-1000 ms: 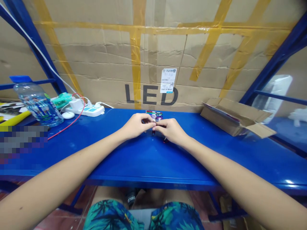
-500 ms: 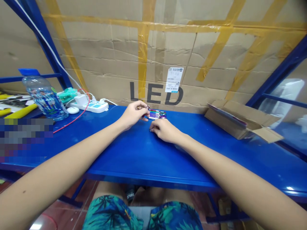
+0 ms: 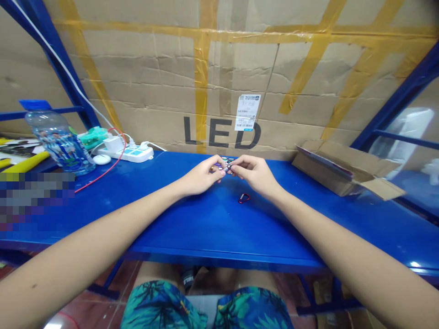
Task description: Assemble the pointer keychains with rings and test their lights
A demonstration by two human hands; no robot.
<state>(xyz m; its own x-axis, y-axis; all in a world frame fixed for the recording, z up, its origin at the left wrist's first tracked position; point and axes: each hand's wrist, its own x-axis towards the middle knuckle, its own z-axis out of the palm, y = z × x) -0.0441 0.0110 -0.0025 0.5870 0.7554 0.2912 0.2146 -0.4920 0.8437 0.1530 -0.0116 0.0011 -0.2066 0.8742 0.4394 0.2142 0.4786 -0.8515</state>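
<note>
My left hand (image 3: 205,175) and my right hand (image 3: 253,172) meet fingertip to fingertip over the back middle of the blue table. Both are closed in a pinch around a small item between them, too small and too blurred to name. Behind the fingertips a group of thin colourful items (image 3: 227,159) lies on the table, mostly covered by the hands. A red carabiner (image 3: 244,198) rests on the table just below my right hand.
At the left of the table (image 3: 192,228) stand a plastic bottle (image 3: 63,144), a white power strip (image 3: 137,153) and a red cable. An open cardboard box (image 3: 325,171) sits at the right. A large LED carton forms the back.
Both hands have come together, my right hand moving up and right and my left hand slightly right and down. The red carabiner now shows on the table.
</note>
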